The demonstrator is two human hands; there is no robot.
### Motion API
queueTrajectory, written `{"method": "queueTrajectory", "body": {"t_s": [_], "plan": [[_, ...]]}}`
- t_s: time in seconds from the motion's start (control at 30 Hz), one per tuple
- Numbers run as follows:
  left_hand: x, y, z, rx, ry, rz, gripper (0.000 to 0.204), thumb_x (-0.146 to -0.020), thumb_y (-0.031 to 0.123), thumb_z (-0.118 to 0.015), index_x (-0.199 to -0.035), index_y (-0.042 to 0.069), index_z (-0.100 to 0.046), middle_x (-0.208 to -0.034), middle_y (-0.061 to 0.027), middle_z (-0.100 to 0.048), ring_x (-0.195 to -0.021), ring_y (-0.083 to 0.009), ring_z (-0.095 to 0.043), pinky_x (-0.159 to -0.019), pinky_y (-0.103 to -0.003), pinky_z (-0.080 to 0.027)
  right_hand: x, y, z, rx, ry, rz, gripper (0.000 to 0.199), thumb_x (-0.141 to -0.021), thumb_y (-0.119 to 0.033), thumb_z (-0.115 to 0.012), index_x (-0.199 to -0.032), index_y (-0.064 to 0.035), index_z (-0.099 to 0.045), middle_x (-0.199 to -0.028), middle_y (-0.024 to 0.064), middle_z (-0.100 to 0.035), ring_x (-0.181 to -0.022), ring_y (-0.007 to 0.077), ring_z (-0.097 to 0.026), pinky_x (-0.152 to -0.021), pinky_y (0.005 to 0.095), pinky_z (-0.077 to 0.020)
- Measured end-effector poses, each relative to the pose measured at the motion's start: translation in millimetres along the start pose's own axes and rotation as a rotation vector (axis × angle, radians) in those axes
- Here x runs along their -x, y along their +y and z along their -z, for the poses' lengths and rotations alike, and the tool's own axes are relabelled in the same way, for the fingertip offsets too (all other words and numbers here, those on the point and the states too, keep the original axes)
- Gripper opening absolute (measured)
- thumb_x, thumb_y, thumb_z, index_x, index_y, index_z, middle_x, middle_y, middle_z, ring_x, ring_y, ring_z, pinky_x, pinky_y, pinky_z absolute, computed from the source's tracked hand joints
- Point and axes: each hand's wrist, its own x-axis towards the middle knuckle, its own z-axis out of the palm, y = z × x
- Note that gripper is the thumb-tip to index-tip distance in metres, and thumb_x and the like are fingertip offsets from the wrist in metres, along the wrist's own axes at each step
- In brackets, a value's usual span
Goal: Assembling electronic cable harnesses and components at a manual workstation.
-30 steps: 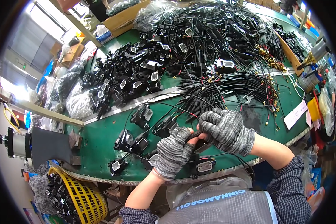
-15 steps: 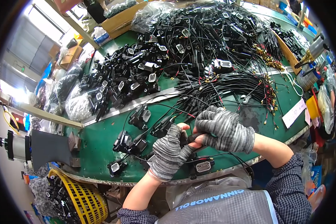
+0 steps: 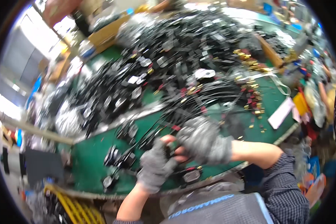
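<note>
My left hand [image 3: 155,166] and my right hand [image 3: 204,141], both in grey knitted gloves with bare fingertips, meet above the green worktable [image 3: 84,170]. Between them is a small black cable part [image 3: 170,149], pinched by both hands; motion blur and the fingers hide most of it. Black housings with clear windows lie beside my left hand, among them one housing [image 3: 127,131] and a nearer one [image 3: 109,182]. Another windowed housing [image 3: 192,176] rests close to the table's front edge, just below my hands.
A large heap of black cabled housings [image 3: 183,41] covers the far side. Bundled black cables with gold and red ends [image 3: 254,98] spread beyond my right hand. A metal strip [image 3: 138,114] crosses the table. White paper [image 3: 281,113] lies right; a yellow basket [image 3: 72,205] stands lower left.
The whole view has shifted and blurred, with the table scene moving left and slightly down. Both hands stay together on the black part, the right one now covering more of it.
</note>
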Motion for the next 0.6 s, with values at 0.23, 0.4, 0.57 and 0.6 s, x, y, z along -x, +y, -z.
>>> {"method": "queueTrajectory", "body": {"t_s": [0.23, 0.4, 0.57, 0.6], "plan": [[12, -17, -3, 0.396, 0.112, 0.006, 0.020, -0.076, 0.012, -0.066, -0.086, 0.006, -0.051, -0.072, -0.0017, -0.055, -0.063, -0.0114, -0.052, -0.059, -0.023, -0.044, 16, 12, -17, -0.006, 0.141, -0.040, 0.019, -0.075, -0.028, -0.057, -0.082, -0.0104, -0.055, -0.075, 0.0083, -0.056, -0.075, 0.0277, -0.056, -0.063, 0.0400, -0.0419], [18, -22, 27, 0.574, 0.258, 0.244, 0.015, -0.089, 0.019, -0.049, -0.096, 0.006, -0.053, -0.076, -0.0041, -0.055, -0.068, -0.0173, -0.053, -0.064, -0.026, -0.045, 47, 6, 42, -0.193, -0.083, -0.338, 0.019, -0.075, -0.028, -0.055, -0.083, -0.0116, -0.055, -0.080, 0.0075, -0.057, -0.079, 0.0277, -0.056, -0.065, 0.0411, -0.0422], [28, -44, 43, 0.780, 0.175, 0.264, 0.015, -0.089, 0.018, -0.050, -0.094, 0.005, -0.054, -0.075, -0.0047, -0.056, -0.066, -0.0177, -0.053, -0.063, -0.027, -0.045, 62, 4, 61, 0.261, -0.022, -0.337, 0.026, -0.074, -0.032, -0.055, -0.090, -0.0111, -0.056, -0.088, 0.0083, -0.057, -0.087, 0.0254, -0.055, -0.072, 0.0415, -0.0415], [25, -27, 36, 0.472, 0.132, 0.142, 0.014, -0.089, 0.017, -0.050, -0.093, 0.004, -0.054, -0.076, -0.0049, -0.056, -0.066, -0.0178, -0.053, -0.063, -0.028, -0.045, 62, 7, 50, 0.453, -0.006, -0.301, 0.028, -0.073, -0.032, -0.055, -0.092, -0.0107, -0.057, -0.090, 0.0086, -0.056, -0.089, 0.0248, -0.055, -0.074, 0.0414, -0.0413]]}}
